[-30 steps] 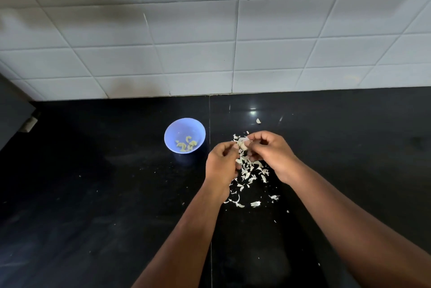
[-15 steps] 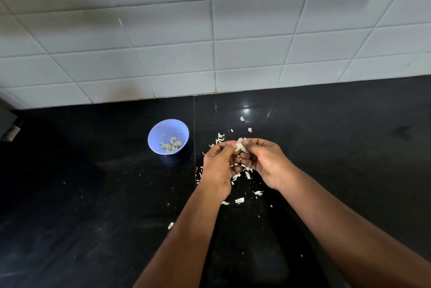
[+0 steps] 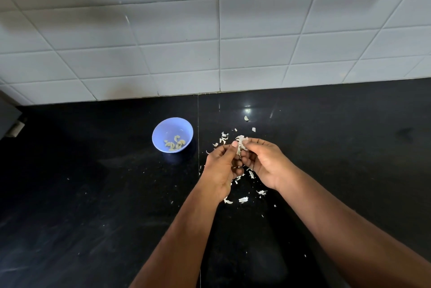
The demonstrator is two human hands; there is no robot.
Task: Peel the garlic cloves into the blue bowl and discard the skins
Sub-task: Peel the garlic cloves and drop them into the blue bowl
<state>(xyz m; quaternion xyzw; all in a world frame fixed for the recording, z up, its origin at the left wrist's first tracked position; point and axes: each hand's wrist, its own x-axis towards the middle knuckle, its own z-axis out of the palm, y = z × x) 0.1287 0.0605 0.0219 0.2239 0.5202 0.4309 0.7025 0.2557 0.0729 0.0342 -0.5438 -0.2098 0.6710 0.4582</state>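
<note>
Papery white garlic clove (image 3: 241, 143) pinched between left hand (image 3: 221, 167) and right hand (image 3: 264, 163), fingertips of both curled round it, probably to tear skin away. Held above scattered skins (image 3: 243, 199) on black tabletop (image 3: 93, 194), so scraps fall together. Blue bowl (image 3: 172, 135) to the left, near, already holding peeled cloves (image 3: 175, 144), kept apart from waste.

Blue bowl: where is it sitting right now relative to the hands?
In the head view the blue bowl sits on the black counter, left of both hands and nearer the tiled wall, just left of the counter seam, with peeled cloves inside.
</note>
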